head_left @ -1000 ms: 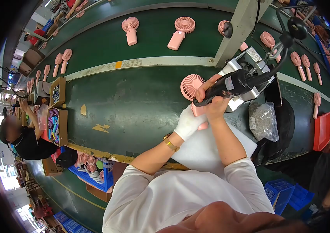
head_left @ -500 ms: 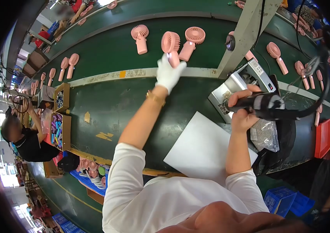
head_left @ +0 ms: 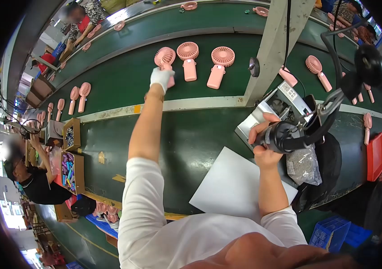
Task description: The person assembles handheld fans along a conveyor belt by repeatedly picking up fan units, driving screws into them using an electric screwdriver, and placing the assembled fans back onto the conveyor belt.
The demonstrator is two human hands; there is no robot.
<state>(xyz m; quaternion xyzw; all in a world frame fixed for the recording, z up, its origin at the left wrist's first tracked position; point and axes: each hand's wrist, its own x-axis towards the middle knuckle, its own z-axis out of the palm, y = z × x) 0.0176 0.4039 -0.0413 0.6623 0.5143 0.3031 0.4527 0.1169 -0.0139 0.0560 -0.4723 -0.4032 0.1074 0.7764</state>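
My left hand (head_left: 161, 79), in a white glove, is closed around the handle of a pink handheld fan (head_left: 165, 57) over the green conveyor belt. Just right of it lie a second pink fan (head_left: 189, 71) and a third pink fan (head_left: 216, 76). My right hand (head_left: 267, 145), bare, grips a black electric screwdriver (head_left: 278, 136) that hangs from a cable and metal hook. Behind the screwdriver stands a silver metal machine (head_left: 291, 96). A white foam sheet (head_left: 227, 184) lies on the bench in front of me.
A metal post (head_left: 274, 49) rises beside the machine. A bag of small parts (head_left: 304, 165) lies at the right, with a red tray (head_left: 376, 157) beyond. Cardboard boxes (head_left: 79, 172) stand at the left, near a co-worker (head_left: 43, 179). More people are across the belts.
My left hand has moved left and farther out along the belt with the pink fan. My right hand has shifted slightly left and down with the screwdriver.
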